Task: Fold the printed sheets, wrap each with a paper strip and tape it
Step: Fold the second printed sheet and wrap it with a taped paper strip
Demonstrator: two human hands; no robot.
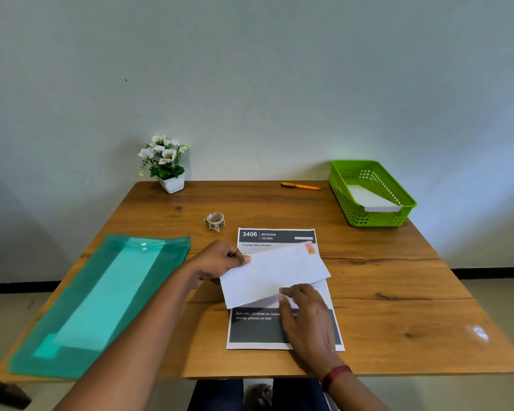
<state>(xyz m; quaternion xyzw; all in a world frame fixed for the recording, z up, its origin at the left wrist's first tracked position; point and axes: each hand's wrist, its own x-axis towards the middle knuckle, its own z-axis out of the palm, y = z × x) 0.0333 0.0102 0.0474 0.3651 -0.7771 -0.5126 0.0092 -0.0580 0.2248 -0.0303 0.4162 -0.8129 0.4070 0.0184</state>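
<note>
Rectangular white folded sheet, left hand pinching its end, right hand pinching lower edge

Middle of printed sheet hidden under folded paper, small header print unreadable

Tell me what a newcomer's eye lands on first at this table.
First, the folded white sheet at the centre of the table, pinched by the left hand at its left edge and the right hand at its lower edge, over a flat printed sheet headed 3406 Bedroom. Then the colours: a large teal folder along the left side and a bright green basket at the far right corner.
</note>
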